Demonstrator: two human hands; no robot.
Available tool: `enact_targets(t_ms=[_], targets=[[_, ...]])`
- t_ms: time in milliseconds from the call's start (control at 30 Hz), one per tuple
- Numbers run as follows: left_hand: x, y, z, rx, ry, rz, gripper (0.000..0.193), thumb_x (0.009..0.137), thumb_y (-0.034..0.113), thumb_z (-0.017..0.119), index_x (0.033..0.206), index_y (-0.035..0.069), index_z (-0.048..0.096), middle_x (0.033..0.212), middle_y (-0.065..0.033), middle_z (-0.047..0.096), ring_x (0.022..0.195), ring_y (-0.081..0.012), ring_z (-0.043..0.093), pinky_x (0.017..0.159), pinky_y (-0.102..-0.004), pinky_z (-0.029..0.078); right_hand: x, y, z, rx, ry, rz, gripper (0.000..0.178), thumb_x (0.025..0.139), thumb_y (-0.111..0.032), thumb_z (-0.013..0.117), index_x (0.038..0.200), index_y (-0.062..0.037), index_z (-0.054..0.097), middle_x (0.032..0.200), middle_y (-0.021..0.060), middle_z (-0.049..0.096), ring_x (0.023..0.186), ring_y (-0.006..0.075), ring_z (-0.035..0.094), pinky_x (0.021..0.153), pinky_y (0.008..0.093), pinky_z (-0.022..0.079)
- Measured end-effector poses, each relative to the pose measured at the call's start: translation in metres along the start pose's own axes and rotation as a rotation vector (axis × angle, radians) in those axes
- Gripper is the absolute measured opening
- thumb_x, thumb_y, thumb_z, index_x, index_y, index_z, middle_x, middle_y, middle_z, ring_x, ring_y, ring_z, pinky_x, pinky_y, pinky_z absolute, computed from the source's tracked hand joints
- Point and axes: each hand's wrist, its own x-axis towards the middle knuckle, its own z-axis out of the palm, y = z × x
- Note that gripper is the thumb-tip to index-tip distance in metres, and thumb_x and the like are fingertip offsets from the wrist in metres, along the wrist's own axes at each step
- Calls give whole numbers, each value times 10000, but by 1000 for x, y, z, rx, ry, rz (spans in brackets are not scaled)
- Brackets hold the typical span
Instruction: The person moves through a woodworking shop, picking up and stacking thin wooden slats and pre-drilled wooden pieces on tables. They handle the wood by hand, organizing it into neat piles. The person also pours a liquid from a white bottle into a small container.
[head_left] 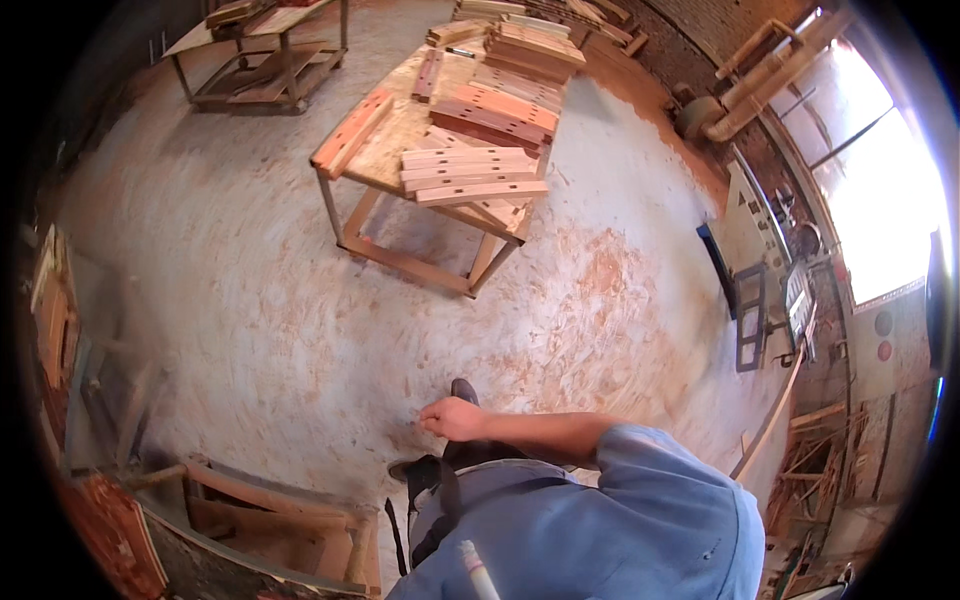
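My right hand [453, 418] is held in front of my body above the floor, its fingers loosely curled, and I see nothing in it. It touches no furniture or wood. My left hand is out of sight. Beyond the right hand stands a worktable [385, 160] with a metal frame. Pale slotted wooden slats [470, 178] lie stacked at its near end, with reddish slats [495, 118] behind them. Orange-brown slats [352, 130] lie along its left edge. A white cigarette-like stick [480, 572] shows at the lower edge, before my blue shirt.
A second table [290, 65] with a lower shelf stands at the far left. Wooden framework [275, 500] is at the lower left. A machine [765, 240] lines the right wall near a bright window. Sawdust and shavings [610, 290] cover part of the floor.
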Motion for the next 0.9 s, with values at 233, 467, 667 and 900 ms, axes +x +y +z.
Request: enact_targets(t_ms=[233, 467, 667, 900], targets=[[-29, 36, 30, 91, -694, 180, 271, 819, 130, 571, 1056, 0, 583, 749, -86, 568, 618, -202, 539, 513, -328, 424, -20, 72, -125, 150, 215, 222, 261, 905, -295, 580, 930, -53, 676, 750, 106, 655, 743, 228, 632, 714, 354, 500], [-126, 207, 70, -348, -1109, 222, 520, 872, 154, 551, 1344, -41, 453, 738, -58, 565, 595, -119, 513, 495, -272, 414, -45, 159, -199, 24, 721, -76, 173, 896, -162, 574, 983, -56, 679, 744, 85, 633, 693, 185, 610, 678, 328, 508], [-139, 292, 71, -197, -1158, 410, 494, 879, 165, 562, 1325, -29, 471, 749, -59, 571, 571, -135, 532, 474, -271, 424, -82, 135, -220, 280, 696, 264, 218, 875, -81, 528, 1043, -22, 655, 947, 178, 666, 935, 328, 629, 844, 377, 489], [-39, 311, 156, -309, -1199, 56, 134, 903, 189, 554, 856, 73, 506, 690, -33, 516, 528, -139, 521, 422, -279, 395, -100, 91, -226, 656, 794, 379, 159, 937, -159, 555, 980, -24, 627, 670, -8, 539, 563, 79, 492, 503, 258, 432]])
